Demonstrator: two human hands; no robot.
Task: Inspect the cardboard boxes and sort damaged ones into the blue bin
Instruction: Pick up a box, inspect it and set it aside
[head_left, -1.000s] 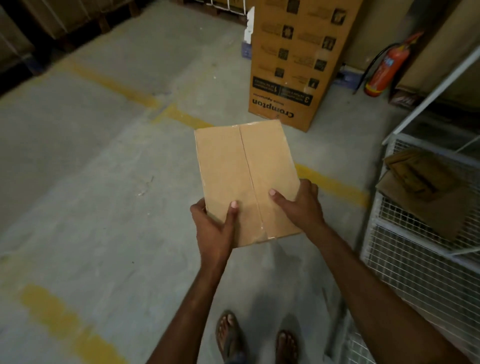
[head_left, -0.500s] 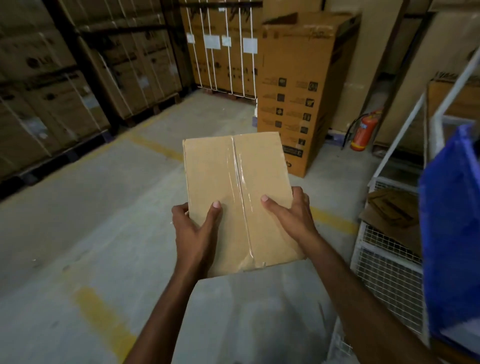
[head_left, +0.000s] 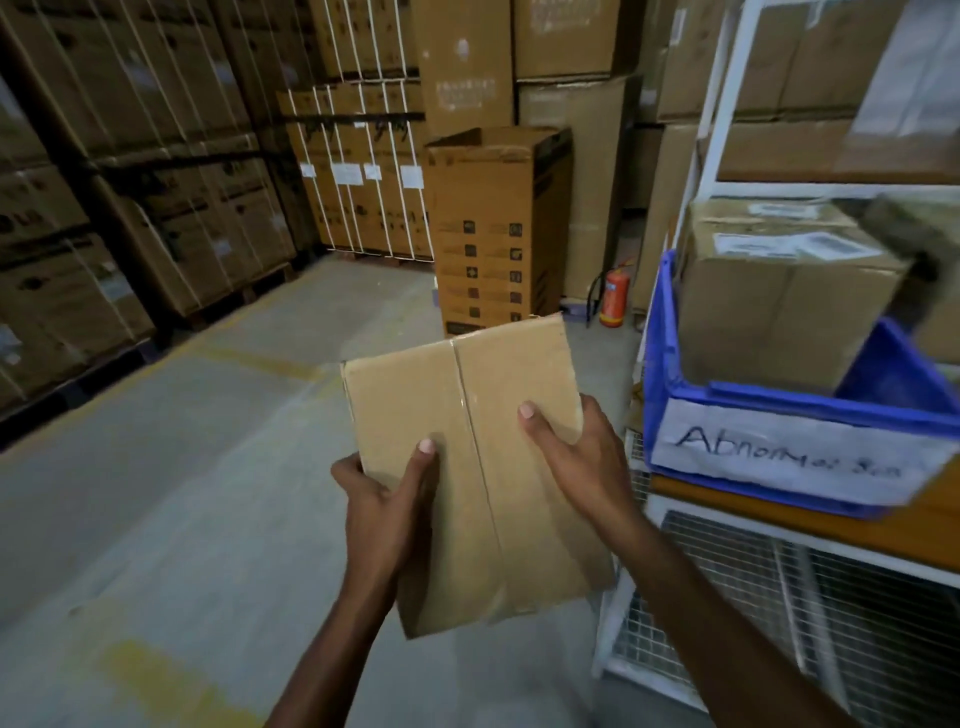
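Warehouse aisle, stacked cartons behind. Both hands, left (head_left: 384, 512) and right (head_left: 576, 457), grip a taped box (head_left: 467, 415), thumbs on top. Blue bin (head_left: 670, 364) on right rack already holds another box (head_left: 779, 291).

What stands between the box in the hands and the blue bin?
Nothing visible stands in the gap between the held box and the blue bin to its right. A cardboard box already sits in the bin, filling much of it.

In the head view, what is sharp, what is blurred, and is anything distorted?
Head view: held box, left hand and right hand fairly sharp; blue bin at the right smeared by motion; white rack post leans, wide-angle distortion; light dim.
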